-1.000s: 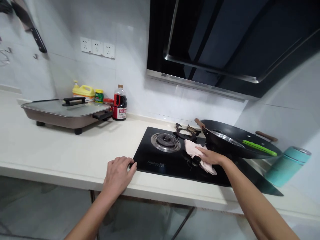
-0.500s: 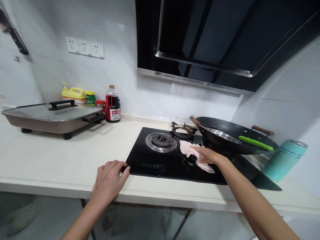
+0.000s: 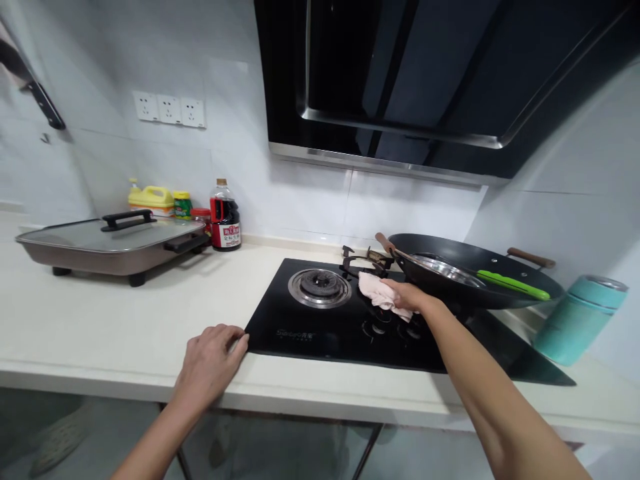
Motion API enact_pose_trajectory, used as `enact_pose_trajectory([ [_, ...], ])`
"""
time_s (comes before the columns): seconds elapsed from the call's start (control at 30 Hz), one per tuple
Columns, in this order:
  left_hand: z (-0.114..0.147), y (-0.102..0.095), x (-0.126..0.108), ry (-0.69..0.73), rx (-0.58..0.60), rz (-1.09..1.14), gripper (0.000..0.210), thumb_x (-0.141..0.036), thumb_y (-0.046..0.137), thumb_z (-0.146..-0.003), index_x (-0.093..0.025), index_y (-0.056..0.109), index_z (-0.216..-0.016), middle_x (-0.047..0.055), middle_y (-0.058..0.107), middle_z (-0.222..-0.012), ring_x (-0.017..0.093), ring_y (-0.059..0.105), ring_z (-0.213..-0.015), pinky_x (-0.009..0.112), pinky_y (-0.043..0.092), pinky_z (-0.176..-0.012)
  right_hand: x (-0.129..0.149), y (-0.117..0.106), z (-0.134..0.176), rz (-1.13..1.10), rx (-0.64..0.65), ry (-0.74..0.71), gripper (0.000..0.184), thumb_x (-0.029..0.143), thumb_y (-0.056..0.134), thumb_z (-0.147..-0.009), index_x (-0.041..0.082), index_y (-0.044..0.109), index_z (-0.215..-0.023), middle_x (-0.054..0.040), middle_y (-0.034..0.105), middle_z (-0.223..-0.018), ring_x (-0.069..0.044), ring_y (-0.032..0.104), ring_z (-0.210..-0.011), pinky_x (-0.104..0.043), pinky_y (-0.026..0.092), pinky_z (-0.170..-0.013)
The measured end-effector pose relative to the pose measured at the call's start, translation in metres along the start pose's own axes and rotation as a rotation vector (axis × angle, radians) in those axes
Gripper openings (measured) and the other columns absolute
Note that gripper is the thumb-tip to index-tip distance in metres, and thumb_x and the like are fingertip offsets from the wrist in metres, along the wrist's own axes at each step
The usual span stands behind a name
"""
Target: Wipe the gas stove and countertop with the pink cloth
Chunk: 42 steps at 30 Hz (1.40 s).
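Observation:
My right hand (image 3: pixel 407 295) is closed on a pale pink cloth (image 3: pixel 379 291), pressed to the black glass gas stove (image 3: pixel 330 340) just behind its control knobs (image 3: pixel 377 328). The cloth lies between the left burner (image 3: pixel 320 287) and the wok (image 3: pixel 450 293). My left hand (image 3: pixel 213 357) is at the stove's front left corner, thumb and forefinger closed on the edge, the other fingers curled over the white counter. Behind the cloth sits a loose pan support (image 3: pixel 367 263), tilted at the stove's back edge.
The wok holds a metal lid or bowl (image 3: pixel 445 268) and a green-handled utensil (image 3: pixel 513 285). Right of it stands a turquoise tumbler (image 3: pixel 580 320). A lidded electric pan (image 3: pixel 115 247), a soy sauce bottle (image 3: pixel 225 217) and a yellow jug (image 3: pixel 153 199) stand left. A range hood (image 3: pixel 390 80) overhangs the stove.
My right hand has moved the cloth back, away from the front edge, and uncovered the control knobs. My left hand stays at the stove's corner. The view has shifted slightly.

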<state>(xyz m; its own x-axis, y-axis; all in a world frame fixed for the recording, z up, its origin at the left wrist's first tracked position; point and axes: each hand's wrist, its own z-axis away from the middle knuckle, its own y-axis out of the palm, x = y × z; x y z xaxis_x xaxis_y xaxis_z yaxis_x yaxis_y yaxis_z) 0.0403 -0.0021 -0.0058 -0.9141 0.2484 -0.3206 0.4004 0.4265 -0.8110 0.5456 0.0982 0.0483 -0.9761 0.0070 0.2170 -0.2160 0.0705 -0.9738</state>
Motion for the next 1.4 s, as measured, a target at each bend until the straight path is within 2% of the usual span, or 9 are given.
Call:
enact_pose_trajectory([
  [0.13,-0.001,0.000,0.000,-0.004,0.012,-0.016,0.036,-0.045,0.043,-0.095,-0.024,0.072,-0.092,0.007,0.078,-0.100,0.029,0.066,-0.103,0.044,0.043,-0.089,-0.027,-0.005,0.033,-0.018,0.000,0.016,0.085,0.017,0.072,-0.077,0.026,0.045,-0.157,-0.0087,0.073,-0.129,-0.023,0.071,-0.104,-0.030,0.051,-0.091],
  [0.3,-0.002,0.000,0.000,0.005,0.007,-0.025,0.037,-0.045,0.042,-0.095,-0.024,0.072,-0.090,0.008,0.079,-0.101,0.030,0.067,-0.104,0.044,0.044,-0.087,-0.050,-0.001,0.082,-0.020,-0.043,-0.005,0.061,0.018,0.063,-0.084,0.025,0.060,-0.144,-0.0052,0.070,-0.136,-0.025,0.066,-0.121,-0.031,0.048,-0.102],
  [0.5,-0.002,-0.002,-0.002,0.007,0.010,-0.026,0.036,-0.045,0.043,-0.094,-0.024,0.072,-0.092,0.008,0.078,-0.102,0.032,0.067,-0.107,0.044,0.044,-0.089,-0.064,0.011,0.134,0.084,-0.105,0.105,0.056,0.027,0.062,-0.086,0.019,0.062,-0.141,-0.0154,0.071,-0.131,-0.033,0.068,-0.118,-0.038,0.048,-0.099],
  [0.73,0.000,0.000,-0.005,0.012,0.005,-0.024,0.035,-0.045,0.045,-0.095,-0.024,0.073,-0.095,0.008,0.078,-0.105,0.031,0.066,-0.108,0.043,0.043,-0.091,-0.104,0.016,0.210,0.195,-0.076,0.190,0.049,0.029,0.061,-0.079,0.023,0.068,-0.127,-0.0154,0.073,-0.122,-0.034,0.070,-0.112,-0.040,0.050,-0.094],
  [0.87,0.002,0.005,-0.004,0.034,-0.016,-0.041,0.033,-0.044,0.046,-0.096,-0.024,0.073,-0.097,0.008,0.078,-0.109,0.030,0.065,-0.109,0.042,0.042,-0.093,-0.111,0.014,0.220,0.240,-0.083,0.238,0.061,0.040,0.070,-0.071,0.019,0.068,-0.128,-0.0224,0.068,-0.129,-0.040,0.064,-0.122,-0.047,0.050,-0.099],
  [1.0,0.003,0.006,-0.005,0.038,-0.026,-0.031,0.031,-0.042,0.048,-0.096,-0.024,0.073,-0.097,0.008,0.077,-0.110,0.030,0.064,-0.108,0.043,0.041,-0.093,-0.086,0.028,0.205,0.139,-0.165,0.152,0.090,0.059,0.065,-0.076,0.016,0.047,-0.153,-0.0189,0.048,-0.159,-0.038,0.047,-0.145,-0.048,0.041,-0.115],
  [1.07,0.004,0.006,-0.006,0.035,-0.024,-0.007,0.030,-0.041,0.049,-0.096,-0.024,0.074,-0.097,0.009,0.077,-0.109,0.030,0.064,-0.109,0.043,0.040,-0.094,-0.067,0.041,0.200,0.104,-0.213,0.151,0.082,0.060,0.054,-0.085,0.018,0.045,-0.155,-0.0145,0.051,-0.158,-0.035,0.049,-0.143,-0.049,0.039,-0.117],
  [1.23,0.004,0.005,-0.009,0.027,-0.013,0.015,0.031,-0.040,0.048,-0.097,-0.022,0.074,-0.097,0.011,0.076,-0.110,0.031,0.062,-0.110,0.045,0.039,-0.095,-0.012,0.066,0.213,0.139,-0.408,0.137,0.056,0.053,0.042,-0.095,0.019,0.064,-0.134,-0.0139,0.068,-0.137,-0.034,0.059,-0.127,-0.047,0.042,-0.110],
  [1.4,0.006,0.006,-0.010,0.028,-0.029,0.006,0.030,-0.038,0.048,-0.098,-0.021,0.073,-0.099,0.012,0.075,-0.110,0.031,0.062,-0.111,0.046,0.038,-0.097,0.070,0.072,0.216,0.177,-0.343,0.051,0.045,0.049,0.051,-0.096,0.024,0.067,-0.130,-0.0131,0.069,-0.133,-0.035,0.058,-0.121,-0.047,0.041,-0.105],
])
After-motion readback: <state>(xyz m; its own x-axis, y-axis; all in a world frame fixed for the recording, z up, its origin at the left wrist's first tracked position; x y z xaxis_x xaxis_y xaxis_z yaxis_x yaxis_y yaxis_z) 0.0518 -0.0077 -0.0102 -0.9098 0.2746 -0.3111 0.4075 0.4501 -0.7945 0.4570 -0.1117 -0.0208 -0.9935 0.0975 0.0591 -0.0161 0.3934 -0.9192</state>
